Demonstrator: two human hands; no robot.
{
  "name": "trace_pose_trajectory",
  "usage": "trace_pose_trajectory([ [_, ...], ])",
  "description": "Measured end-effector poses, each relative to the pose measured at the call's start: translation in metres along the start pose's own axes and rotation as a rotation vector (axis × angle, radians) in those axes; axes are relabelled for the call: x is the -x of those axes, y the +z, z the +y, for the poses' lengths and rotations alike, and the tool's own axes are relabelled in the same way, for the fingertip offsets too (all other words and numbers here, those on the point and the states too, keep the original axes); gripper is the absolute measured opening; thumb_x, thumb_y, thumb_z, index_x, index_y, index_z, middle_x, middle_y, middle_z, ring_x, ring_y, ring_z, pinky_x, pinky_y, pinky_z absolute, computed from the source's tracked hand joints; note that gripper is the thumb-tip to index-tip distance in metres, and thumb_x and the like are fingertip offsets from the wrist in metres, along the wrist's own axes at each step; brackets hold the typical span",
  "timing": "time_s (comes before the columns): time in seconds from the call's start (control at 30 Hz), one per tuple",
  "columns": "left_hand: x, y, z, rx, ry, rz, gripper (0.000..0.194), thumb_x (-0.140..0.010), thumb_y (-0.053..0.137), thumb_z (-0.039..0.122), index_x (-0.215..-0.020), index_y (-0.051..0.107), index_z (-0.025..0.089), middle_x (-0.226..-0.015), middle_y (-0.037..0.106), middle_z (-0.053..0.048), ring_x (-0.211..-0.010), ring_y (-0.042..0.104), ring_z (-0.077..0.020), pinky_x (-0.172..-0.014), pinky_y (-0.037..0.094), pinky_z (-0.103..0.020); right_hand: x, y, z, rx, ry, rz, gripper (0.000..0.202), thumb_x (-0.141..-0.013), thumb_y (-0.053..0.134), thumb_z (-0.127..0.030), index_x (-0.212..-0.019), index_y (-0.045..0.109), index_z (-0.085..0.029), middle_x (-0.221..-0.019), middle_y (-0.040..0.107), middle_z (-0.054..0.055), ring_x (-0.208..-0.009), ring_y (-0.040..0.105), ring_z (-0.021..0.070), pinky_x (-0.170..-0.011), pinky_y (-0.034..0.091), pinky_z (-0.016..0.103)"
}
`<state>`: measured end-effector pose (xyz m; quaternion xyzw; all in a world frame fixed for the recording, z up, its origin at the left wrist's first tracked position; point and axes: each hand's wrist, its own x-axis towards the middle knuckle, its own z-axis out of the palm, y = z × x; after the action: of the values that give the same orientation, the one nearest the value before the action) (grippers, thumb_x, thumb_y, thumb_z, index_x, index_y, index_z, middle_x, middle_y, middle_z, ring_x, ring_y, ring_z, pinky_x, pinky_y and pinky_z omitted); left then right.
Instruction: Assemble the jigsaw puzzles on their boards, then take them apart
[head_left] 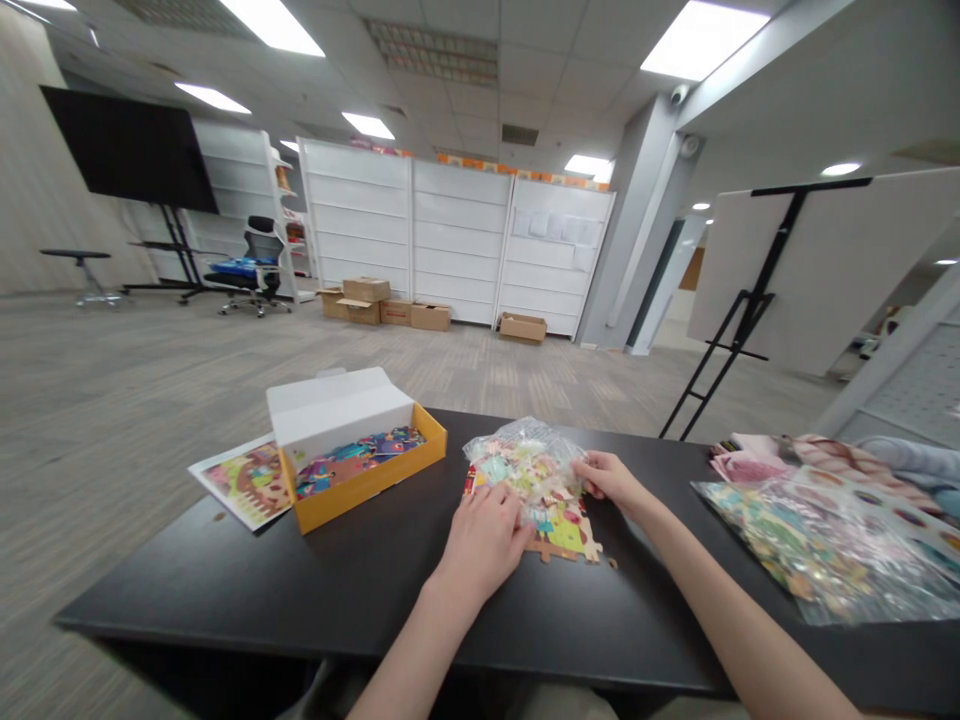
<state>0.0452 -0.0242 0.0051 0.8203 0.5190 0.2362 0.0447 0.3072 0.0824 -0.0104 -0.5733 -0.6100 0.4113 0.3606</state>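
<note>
A clear plastic bag (536,445) with jigsaw pieces in it lies over a partly joined jigsaw puzzle (559,540) on the black table. My left hand (486,535) is closed at the near left side of the bag, fingers curled against the plastic and over the puzzle's left part. My right hand (609,476) pinches the bag's right edge between thumb and fingers. The puzzle's lower edge shows knobbed pieces, while the bag hides its upper part. A small loose bit (613,563) lies just right of the puzzle.
To the left, an open yellow box (367,487) holds more puzzle pieces, beside a printed picture sheet (247,485). At right lie another bag of pieces (810,545) and folded fabrics (825,455). The black table's (300,600) far edge runs just behind the bag.
</note>
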Motion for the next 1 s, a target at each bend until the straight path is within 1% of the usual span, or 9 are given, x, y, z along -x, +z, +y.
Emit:
trace_pose_trajectory([
  [0.1, 0.004, 0.0, 0.001, -0.053, -0.04, -0.036, 0.021, -0.091, 0.062, 0.04, -0.098, 0.066, 0.021, -0.109, 0.067, -0.008, -0.108, 0.059, -0.0281, -0.092, 0.047, -0.042, 0.002, 0.007, -0.002, -0.23, 0.046, -0.022, 0.034, -0.07, 0.08, -0.042, -0.071, 0.056, -0.018, -0.047, 0.055, -0.005, -0.039, 0.045, 0.0065, -0.037, 0.032, 0.016],
  [0.2, 0.008, 0.0, 0.002, -0.096, -0.137, -0.041, 0.034, -0.091, 0.06, 0.046, -0.111, 0.066, 0.019, -0.117, 0.065, -0.012, -0.112, 0.058, -0.0308, -0.094, 0.047, -0.045, 0.0, 0.009, -0.004, -0.345, 0.091, 0.013, 0.027, -0.076, 0.075, -0.036, -0.075, 0.054, -0.02, -0.055, 0.058, -0.003, -0.044, 0.054, 0.0089, -0.037, 0.036, 0.016],
  [0.27, 0.009, 0.001, 0.001, -0.089, -0.168, -0.033, 0.043, -0.091, 0.059, 0.049, -0.12, 0.064, 0.018, -0.127, 0.062, -0.014, -0.12, 0.055, -0.0313, -0.099, 0.045, -0.045, -0.001, 0.008, -0.006, -0.39, 0.094, 0.06, 0.021, -0.08, 0.07, -0.033, -0.078, 0.053, -0.021, -0.062, 0.061, -0.002, -0.047, 0.058, 0.0098, -0.037, 0.038, 0.016],
  [0.37, 0.012, 0.002, 0.0, -0.068, -0.156, -0.032, 0.05, -0.093, 0.055, 0.049, -0.131, 0.06, 0.017, -0.139, 0.057, -0.014, -0.131, 0.048, -0.0317, -0.109, 0.039, -0.045, -0.002, 0.005, -0.011, -0.474, 0.101, 0.133, 0.014, -0.085, 0.064, -0.026, -0.082, 0.051, -0.022, -0.07, 0.064, -0.001, -0.054, 0.064, 0.0108, -0.04, 0.044, 0.016],
  [0.47, 0.014, 0.0, 0.005, -0.07, -0.137, -0.056, 0.048, -0.093, 0.053, 0.049, -0.129, 0.062, 0.018, -0.138, 0.058, -0.014, -0.13, 0.048, -0.0329, -0.108, 0.04, -0.048, 0.002, 0.004, -0.017, -0.622, 0.112, 0.146, 0.013, -0.086, 0.065, -0.02, -0.085, 0.052, -0.022, -0.074, 0.067, 0.0, -0.061, 0.069, 0.0136, -0.043, 0.05, 0.019],
  [0.6, 0.02, -0.007, 0.022, -0.098, -0.137, -0.093, 0.05, -0.09, 0.057, 0.052, -0.124, 0.065, 0.017, -0.129, 0.062, -0.017, -0.12, 0.053, -0.0364, -0.097, 0.045, -0.051, 0.008, 0.009, -0.025, -0.733, 0.119, 0.073, 0.012, -0.087, 0.066, -0.019, -0.086, 0.054, -0.022, -0.074, 0.07, 0.003, -0.064, 0.069, 0.0154, -0.047, 0.055, 0.022],
  [0.77, 0.026, -0.012, 0.042, -0.127, -0.126, -0.144, 0.049, -0.088, 0.058, 0.056, -0.117, 0.068, 0.017, -0.123, 0.064, -0.018, -0.112, 0.056, -0.0377, -0.089, 0.048, -0.052, 0.016, 0.026, -0.035, -0.791, 0.169, -0.012, 0.009, -0.089, 0.064, -0.019, -0.085, 0.056, -0.02, -0.079, 0.073, 0.004, -0.063, 0.069, 0.0139, -0.047, 0.054, 0.02],
  [0.87, 0.028, -0.008, 0.05, -0.129, -0.122, -0.148, 0.051, -0.09, 0.056, 0.056, -0.12, 0.067, 0.016, -0.123, 0.064, -0.019, -0.114, 0.055, -0.0386, -0.091, 0.047, -0.053, 0.023, 0.037, -0.04, -0.777, 0.173, -0.09, 0.01, -0.088, 0.066, -0.022, -0.087, 0.057, -0.02, -0.077, 0.073, 0.003, -0.061, 0.07, 0.0138, -0.046, 0.051, 0.02],
  [1.0, 0.03, 0.005, 0.058, -0.13, -0.118, -0.146, 0.059, -0.092, 0.054, 0.054, -0.132, 0.062, 0.011, -0.137, 0.058, -0.024, -0.127, 0.048, -0.042, -0.101, 0.042, -0.056, 0.032, 0.05, -0.043, -0.684, 0.133, -0.217, 0.016, -0.086, 0.069, -0.029, -0.091, 0.057, -0.02, -0.077, 0.072, 0.002, -0.058, 0.068, 0.0132, -0.044, 0.047, 0.02],
])
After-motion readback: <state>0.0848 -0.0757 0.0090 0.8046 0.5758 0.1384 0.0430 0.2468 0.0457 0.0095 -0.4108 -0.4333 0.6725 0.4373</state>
